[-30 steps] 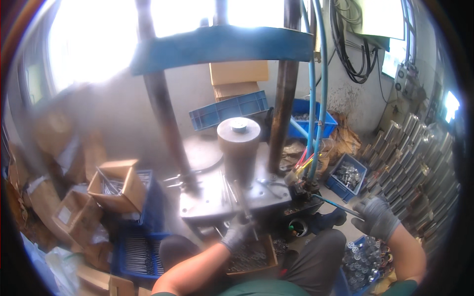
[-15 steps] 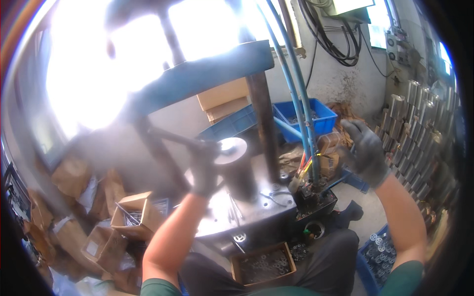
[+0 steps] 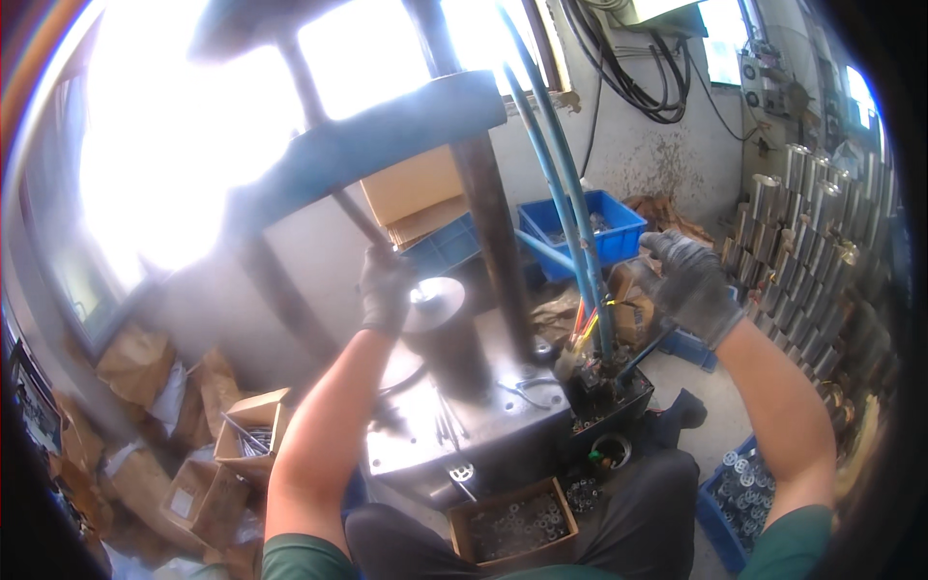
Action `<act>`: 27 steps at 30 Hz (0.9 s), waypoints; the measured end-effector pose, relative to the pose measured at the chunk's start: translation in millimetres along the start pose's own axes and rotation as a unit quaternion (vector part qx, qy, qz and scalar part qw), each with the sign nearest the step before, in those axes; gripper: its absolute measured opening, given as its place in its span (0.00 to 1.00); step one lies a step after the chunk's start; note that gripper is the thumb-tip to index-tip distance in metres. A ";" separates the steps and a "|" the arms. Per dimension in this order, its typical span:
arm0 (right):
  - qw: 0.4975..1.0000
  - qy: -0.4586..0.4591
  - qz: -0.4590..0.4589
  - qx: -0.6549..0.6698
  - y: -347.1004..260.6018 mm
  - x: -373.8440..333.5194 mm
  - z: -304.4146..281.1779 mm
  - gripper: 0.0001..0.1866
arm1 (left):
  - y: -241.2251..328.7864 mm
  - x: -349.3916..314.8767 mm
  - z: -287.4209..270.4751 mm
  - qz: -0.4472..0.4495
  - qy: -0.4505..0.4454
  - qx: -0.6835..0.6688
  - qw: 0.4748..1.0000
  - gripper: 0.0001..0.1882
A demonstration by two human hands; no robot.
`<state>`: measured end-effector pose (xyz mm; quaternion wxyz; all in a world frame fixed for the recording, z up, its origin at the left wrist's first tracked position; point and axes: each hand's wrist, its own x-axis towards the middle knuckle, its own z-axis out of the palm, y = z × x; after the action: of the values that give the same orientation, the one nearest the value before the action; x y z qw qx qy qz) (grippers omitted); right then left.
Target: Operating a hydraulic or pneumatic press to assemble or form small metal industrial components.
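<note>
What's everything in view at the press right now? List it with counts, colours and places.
Press frame: one, blue crossbeam on dark columns, centre.
Metal cylinder: one, grey, upright on the press table.
Hoses: several, blue, right of the column.
Blue crates: at least two, behind the press.
Box of small metal parts: one, cardboard, at the press's front.
Cardboard boxes: several, brown, floor at left.
Metal tubes: many, silver, stacked at right.
Left hand: grey glove, at the cylinder's top.
Right hand: grey glove, raised, fingers spread, holding nothing.
</note>
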<state>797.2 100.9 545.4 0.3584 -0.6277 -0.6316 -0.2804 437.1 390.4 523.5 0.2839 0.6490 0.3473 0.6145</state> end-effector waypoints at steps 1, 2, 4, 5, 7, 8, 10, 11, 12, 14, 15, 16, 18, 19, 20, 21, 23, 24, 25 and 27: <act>1.000 -0.002 0.000 0.001 -1.3 -2.1 -1.7 0.18 | -1.3 2.2 1.2 -0.002 0.001 0.001 1.000 0.14; 1.000 0.000 -0.009 -0.016 -2.8 -5.3 -4.1 0.18 | 2.5 2.7 2.5 -0.013 -0.023 0.009 1.000 0.13; 0.999 0.001 -0.018 -0.032 -10.4 -13.5 -14.4 0.17 | -4.5 11.3 0.8 -0.011 -0.057 0.052 0.997 0.13; 0.999 -0.016 -0.013 -0.046 -15.1 -21.8 -24.9 0.17 | 0.0 8.7 6.2 -0.014 -0.060 0.050 0.997 0.13; 0.998 -0.034 -0.012 -0.054 -20.6 -37.4 -35.8 0.17 | 16.0 1.9 10.8 -0.041 -0.081 0.064 0.994 0.12; 0.998 -0.038 -0.022 -0.034 -22.6 -47.3 -39.7 0.17 | 14.3 3.5 2.2 -0.036 -0.078 0.066 0.994 0.12; 0.997 -0.068 -0.032 -0.027 -22.1 -74.8 -53.9 0.19 | 17.6 1.2 2.4 -0.046 -0.076 0.062 0.994 0.12; 0.995 -0.091 -0.034 -0.034 -24.0 -91.5 -64.4 0.20 | 19.4 -0.9 4.4 -0.053 -0.077 0.057 0.994 0.12; 0.982 -0.182 -0.005 -0.059 -30.7 -102.7 -77.8 0.21 | 17.8 -1.3 2.8 -0.054 -0.074 0.059 0.994 0.12; 0.958 -0.274 0.023 -0.084 -35.4 -125.4 -89.2 0.22 | 10.6 -1.9 1.8 -0.026 -0.071 0.032 0.997 0.12; 0.944 -0.326 0.026 -0.036 -29.6 -139.2 -91.1 0.22 | 13.0 -3.8 1.8 -0.029 -0.069 0.034 0.997 0.12; 0.926 -0.377 0.029 0.013 -25.9 -145.9 -92.4 0.23 | 16.1 -4.1 1.6 -0.032 -0.062 0.057 0.996 0.13; 0.919 -0.392 0.037 0.011 -32.8 -145.2 -97.5 0.22 | 25.0 -9.8 5.4 -0.059 -0.063 0.047 0.995 0.13; 0.914 -0.403 0.043 0.010 -37.4 -144.0 -100.0 0.22 | 25.1 -11.1 7.9 -0.061 -0.064 0.045 0.995 0.13; 0.913 -0.405 0.042 0.010 -43.2 -140.3 -100.6 0.22 | 26.8 -10.4 8.0 -0.063 -0.069 0.040 0.995 0.14; 0.904 -0.425 0.045 0.002 -49.4 -135.9 -101.4 0.22 | 27.9 -10.9 8.8 -0.065 -0.075 0.034 0.995 0.16; 0.894 -0.447 0.042 -0.004 -53.8 -135.0 -98.5 0.21 | 34.2 -21.6 14.0 -0.099 -0.065 0.004 0.993 0.15; 0.903 -0.429 0.027 -0.005 -55.1 -140.1 -95.6 0.21 | 36.9 -27.2 14.6 -0.131 -0.055 -0.027 0.989 0.15; 0.912 -0.410 0.012 -0.006 -56.1 -146.2 -92.4 0.21 | 22.4 -27.2 13.5 -0.132 -0.049 -0.022 0.990 0.15; 0.916 -0.400 0.013 0.001 -54.7 -162.4 -91.4 0.20 | -9.9 -22.1 10.9 -0.003 -0.029 -0.056 0.998 0.18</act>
<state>744.7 -71.8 473.5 0.0798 -0.6952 -0.7143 -0.0007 446.8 379.3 501.5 0.3310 0.6487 0.3059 0.6132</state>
